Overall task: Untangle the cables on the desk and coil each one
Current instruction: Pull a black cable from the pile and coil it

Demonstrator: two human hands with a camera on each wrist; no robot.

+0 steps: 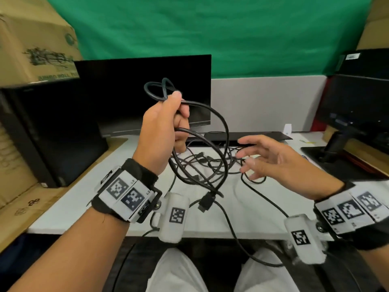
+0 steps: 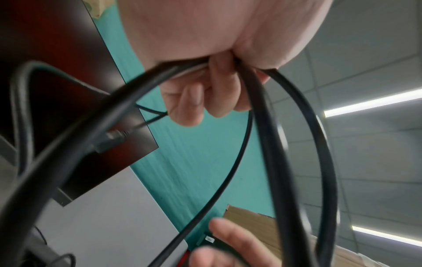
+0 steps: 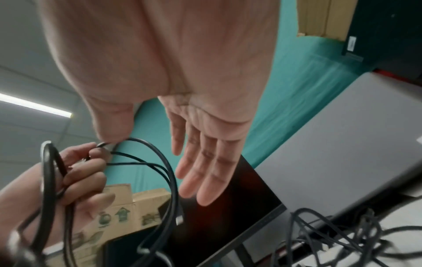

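My left hand [image 1: 175,116] is raised above the desk and grips several loops of a thick black cable [image 1: 223,127]. The loops hang down in front of me, and a flat black plug [image 1: 205,202] dangles at the bottom. In the left wrist view my fingers [image 2: 214,90] curl round the cable strands [image 2: 274,144]. My right hand [image 1: 250,153] hovers open to the right of the loops with fingers spread, holding nothing; the right wrist view shows its fingers [image 3: 205,173] straight. A tangle of thinner black cables [image 1: 210,163] lies on the white desk [image 1: 94,205] beneath both hands.
A dark monitor [image 1: 143,89] stands behind the tangle, with a black computer tower [image 1: 52,133] and a cardboard box [image 1: 31,45] to its left. A second monitor's stand [image 1: 336,144] sits at the right. One cable [image 1: 231,228] trails off the desk's front edge.
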